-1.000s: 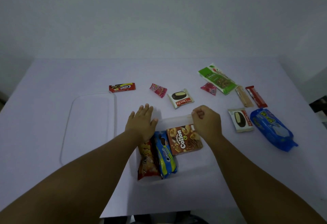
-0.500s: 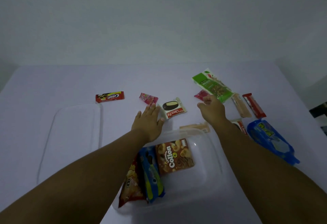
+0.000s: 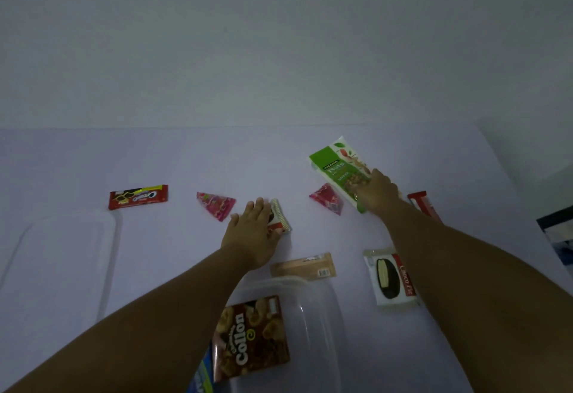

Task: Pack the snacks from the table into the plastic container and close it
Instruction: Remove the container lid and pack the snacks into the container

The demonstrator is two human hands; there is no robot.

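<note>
My left hand (image 3: 252,231) grips a white Choco Pie packet (image 3: 280,217), which is tipped up on its edge. My right hand (image 3: 376,194) holds the near end of a green nuts packet (image 3: 336,167) at the back right. The clear plastic container (image 3: 319,296) stands at the bottom centre with a brown Collon box (image 3: 251,336) and a blue biscuit pack (image 3: 201,377) inside. Its clear lid (image 3: 62,253) lies flat at the left.
On the table lie a red biscuit packet (image 3: 138,196), two pink packets (image 3: 217,205) (image 3: 328,198), a tan bar (image 3: 304,265) by the container's far rim, a second Choco Pie (image 3: 392,278) and a red bar (image 3: 423,203) behind my right arm.
Both hands left the container and reached forward. The left one took hold of the Choco Pie packet and tipped it up; the right one reached the green nuts packet. The view tilted upward.
</note>
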